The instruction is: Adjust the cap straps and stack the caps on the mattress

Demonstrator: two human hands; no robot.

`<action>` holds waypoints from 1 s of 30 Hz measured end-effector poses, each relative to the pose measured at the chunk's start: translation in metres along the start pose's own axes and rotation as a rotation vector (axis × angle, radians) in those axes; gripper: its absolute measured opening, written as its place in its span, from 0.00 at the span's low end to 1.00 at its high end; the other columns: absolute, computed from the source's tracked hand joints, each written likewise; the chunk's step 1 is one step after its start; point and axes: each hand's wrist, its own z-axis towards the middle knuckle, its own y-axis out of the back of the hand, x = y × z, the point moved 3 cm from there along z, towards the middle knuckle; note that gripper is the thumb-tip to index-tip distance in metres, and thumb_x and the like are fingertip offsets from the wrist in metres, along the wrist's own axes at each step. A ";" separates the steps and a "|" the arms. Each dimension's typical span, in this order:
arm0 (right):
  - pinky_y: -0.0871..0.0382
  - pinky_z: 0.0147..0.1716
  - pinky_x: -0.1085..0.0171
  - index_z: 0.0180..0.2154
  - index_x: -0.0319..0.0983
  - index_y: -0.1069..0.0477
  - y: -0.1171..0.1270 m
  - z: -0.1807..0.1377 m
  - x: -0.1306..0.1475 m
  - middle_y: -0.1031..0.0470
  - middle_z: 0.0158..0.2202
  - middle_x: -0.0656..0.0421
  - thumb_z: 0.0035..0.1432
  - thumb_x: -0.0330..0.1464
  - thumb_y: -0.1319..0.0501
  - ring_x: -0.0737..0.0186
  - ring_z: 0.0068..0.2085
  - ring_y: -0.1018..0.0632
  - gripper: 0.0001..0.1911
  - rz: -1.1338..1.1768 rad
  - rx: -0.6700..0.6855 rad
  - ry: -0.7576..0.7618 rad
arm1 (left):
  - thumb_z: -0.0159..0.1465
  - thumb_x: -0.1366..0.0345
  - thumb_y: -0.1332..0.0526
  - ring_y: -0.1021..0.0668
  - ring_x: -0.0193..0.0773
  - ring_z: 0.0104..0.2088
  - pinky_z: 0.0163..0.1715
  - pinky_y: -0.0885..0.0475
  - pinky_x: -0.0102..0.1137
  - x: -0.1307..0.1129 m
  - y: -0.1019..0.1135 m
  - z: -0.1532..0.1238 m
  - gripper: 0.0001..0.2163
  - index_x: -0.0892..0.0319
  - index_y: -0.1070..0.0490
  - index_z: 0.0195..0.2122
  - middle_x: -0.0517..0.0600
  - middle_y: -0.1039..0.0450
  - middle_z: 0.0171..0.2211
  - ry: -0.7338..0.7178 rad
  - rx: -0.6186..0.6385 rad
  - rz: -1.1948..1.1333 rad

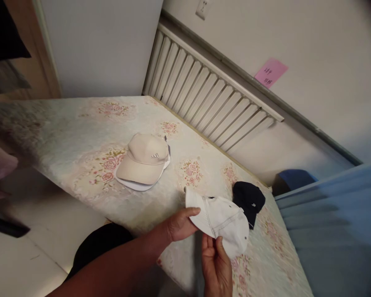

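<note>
A white baseball cap is held above the near side of the flower-patterned table. My left hand grips its brim, thumb on top and fingers hidden underneath. At the lower edge of the crown, my right hand pinches the cap between thumb and fingers. Just beyond it lies a black cap, partly covered by the white one. Farther left, a beige cap with a small logo rests on top of another cap, whose white brim shows below.
A white radiator runs along the wall behind the table. Blue fabric hangs at the right, with a dark blue object behind it. A pink note is on the wall. Pink cloth shows at the left edge.
</note>
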 end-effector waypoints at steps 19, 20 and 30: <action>0.28 0.51 0.59 0.57 0.50 0.36 0.025 0.007 0.014 0.31 0.58 0.62 0.52 0.25 0.39 0.62 0.55 0.27 0.31 -0.060 0.023 -0.006 | 0.57 0.33 0.57 0.33 0.58 0.57 0.58 0.47 0.46 -0.003 0.014 -0.002 0.44 0.71 0.35 0.56 0.67 0.31 0.52 0.117 -0.156 -0.300; 0.29 0.51 0.59 0.57 0.50 0.36 0.025 0.007 0.015 0.31 0.58 0.62 0.52 0.25 0.39 0.62 0.55 0.28 0.31 -0.061 0.029 -0.005 | 0.57 0.33 0.57 0.33 0.59 0.57 0.58 0.47 0.46 -0.002 0.013 -0.002 0.44 0.71 0.35 0.56 0.67 0.30 0.52 0.124 -0.149 -0.301; 0.35 0.56 0.54 0.53 0.44 0.30 0.044 0.014 0.020 0.27 0.54 0.56 0.53 0.32 0.38 0.58 0.57 0.29 0.24 -0.171 -0.005 -0.051 | 0.54 0.30 0.58 0.29 0.58 0.53 0.55 0.44 0.43 0.000 0.006 -0.004 0.46 0.70 0.31 0.52 0.65 0.26 0.47 0.230 -0.186 -0.310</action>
